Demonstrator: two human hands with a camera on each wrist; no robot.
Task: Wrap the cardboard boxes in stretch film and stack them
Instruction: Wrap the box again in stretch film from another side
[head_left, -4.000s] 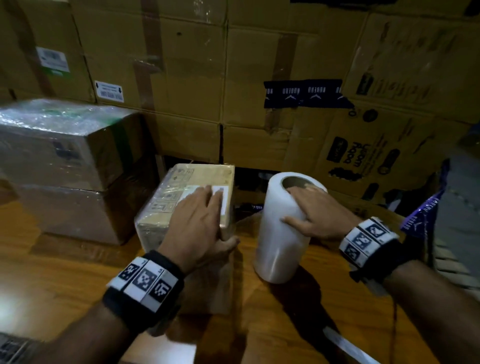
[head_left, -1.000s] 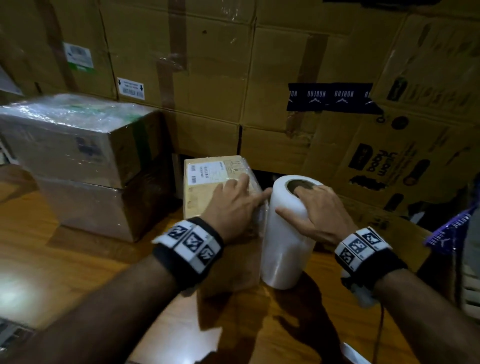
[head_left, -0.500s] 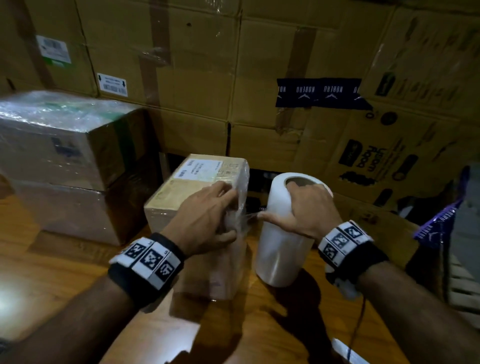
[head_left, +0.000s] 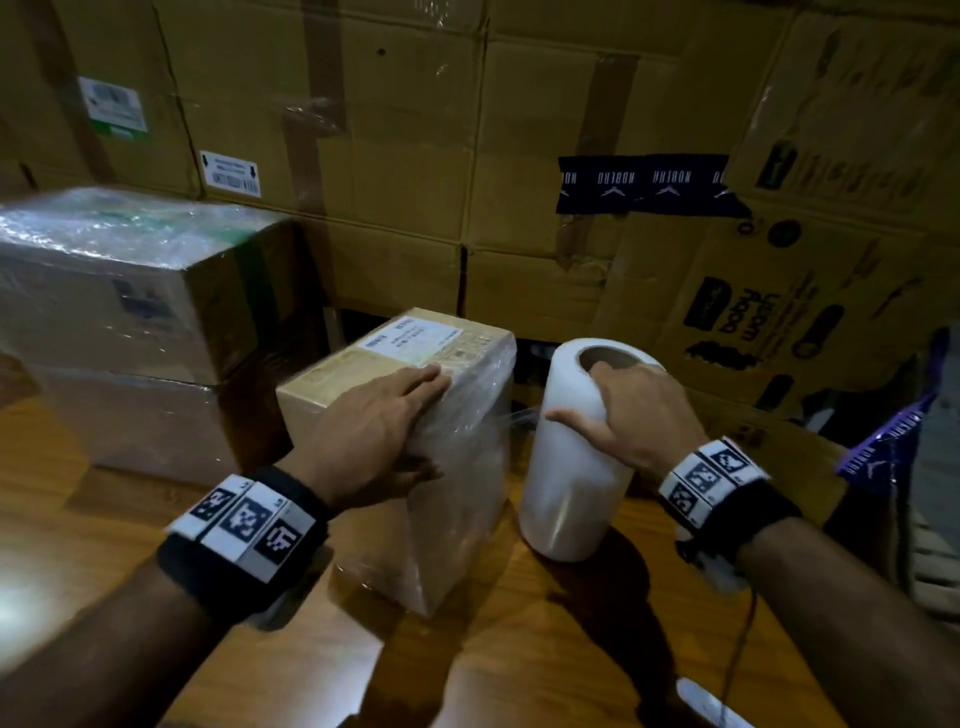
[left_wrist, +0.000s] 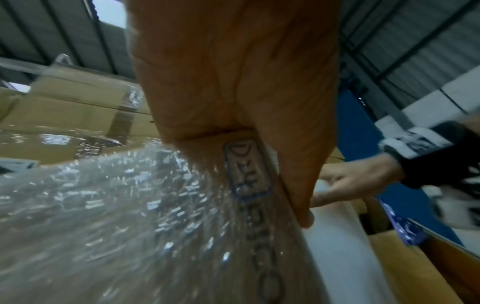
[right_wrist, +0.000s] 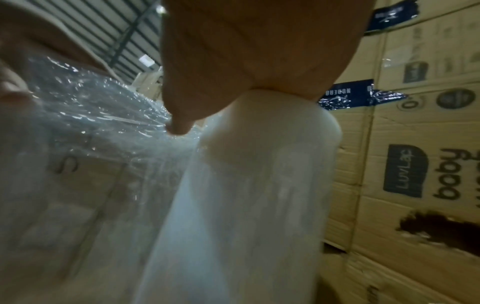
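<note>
A small cardboard box (head_left: 415, 343) with a white label stands on the wooden surface (head_left: 519, 654). Stretch film (head_left: 462, 467) covers its near side. My left hand (head_left: 374, 431) lies on the box, fingers straight across the top and thumb against the filmed side. In the left wrist view the left hand (left_wrist: 233, 82) presses the box edge (left_wrist: 259, 226) beside crinkled film (left_wrist: 103, 205). The white film roll (head_left: 571, 493) stands upright just right of the box. My right hand (head_left: 634, 410) grips its top, fingers in the core. A short stretch of film (head_left: 522, 418) runs from roll to box. The right wrist view shows the roll (right_wrist: 259, 185).
Two wrapped boxes (head_left: 130, 291) are stacked at the left. A wall of large cartons (head_left: 415, 182) closes the back and right. A purple bag (head_left: 883, 447) lies at the right edge, and a wire (head_left: 743, 639) hangs from my right wrist.
The box has turned on the surface under my left hand. The left fingers went from curled at the box's right edge to straight across its top. My right hand stays on the roll.
</note>
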